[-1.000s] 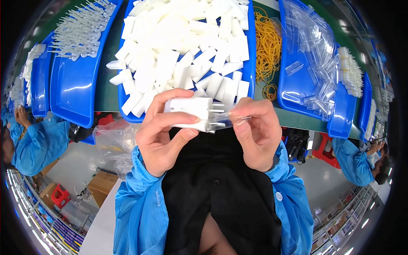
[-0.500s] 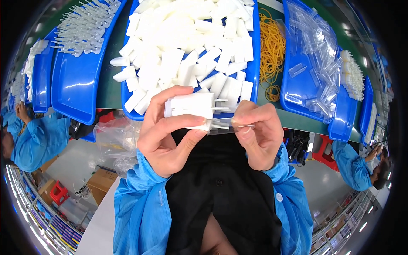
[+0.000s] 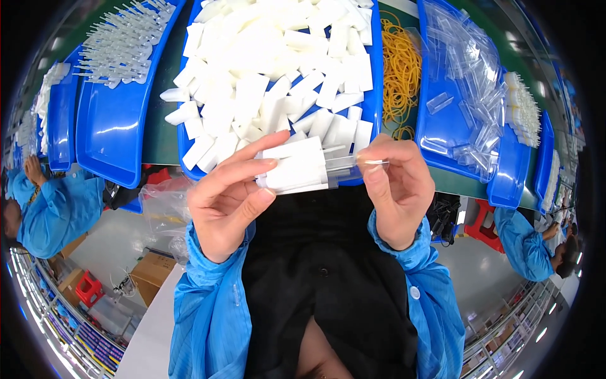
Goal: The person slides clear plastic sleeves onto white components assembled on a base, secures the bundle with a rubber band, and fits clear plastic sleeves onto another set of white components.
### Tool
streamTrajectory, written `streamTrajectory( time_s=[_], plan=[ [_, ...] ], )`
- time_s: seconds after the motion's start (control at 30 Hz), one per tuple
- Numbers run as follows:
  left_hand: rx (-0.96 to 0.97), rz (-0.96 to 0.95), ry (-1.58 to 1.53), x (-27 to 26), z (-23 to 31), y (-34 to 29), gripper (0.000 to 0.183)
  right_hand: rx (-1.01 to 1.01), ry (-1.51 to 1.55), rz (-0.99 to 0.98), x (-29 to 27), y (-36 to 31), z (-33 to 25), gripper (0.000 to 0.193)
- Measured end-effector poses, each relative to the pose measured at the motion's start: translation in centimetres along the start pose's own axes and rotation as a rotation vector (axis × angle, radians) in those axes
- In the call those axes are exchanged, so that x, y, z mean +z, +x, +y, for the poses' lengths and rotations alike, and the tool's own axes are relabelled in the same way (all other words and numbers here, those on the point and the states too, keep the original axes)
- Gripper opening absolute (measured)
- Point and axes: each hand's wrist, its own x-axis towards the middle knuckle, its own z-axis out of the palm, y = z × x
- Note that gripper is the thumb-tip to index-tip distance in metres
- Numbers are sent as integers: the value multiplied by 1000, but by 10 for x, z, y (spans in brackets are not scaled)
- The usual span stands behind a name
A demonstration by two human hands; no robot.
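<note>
My left hand (image 3: 230, 192) is closed round a bundle of white foam-like blocks (image 3: 295, 165), fingers on top and thumb below. Thin pale prongs and clear plastic (image 3: 342, 168) stick out of the bundle's right end. My right hand (image 3: 401, 183) pinches a thin clear strip (image 3: 377, 162) between thumb and forefinger, just right of those prongs. Whether the strip is joined to the clear plastic I cannot tell. Both hands are in front of a blue tray (image 3: 377, 120) heaped with loose white blocks (image 3: 252, 95).
Yellow rubber bands (image 3: 399, 76) lie right of the middle tray. Beyond them, a blue tray (image 3: 435, 136) holds clear plastic sleeves (image 3: 480, 101). At left, another tray (image 3: 113, 129) carries white pronged parts (image 3: 126, 44). Co-workers in blue sleeves sit at both sides.
The bundle has tilted and its right end has shifted slightly right. My right hand has moved a little right and up, still pinching. My left hand has moved slightly left.
</note>
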Motion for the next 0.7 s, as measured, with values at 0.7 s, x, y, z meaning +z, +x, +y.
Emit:
streamTrajectory(
  time_s=[0.7],
  plan=[
    [-152,6,-129,1,1,-4,47,308,338,-130,-16,9,-6,18]
  ],
)
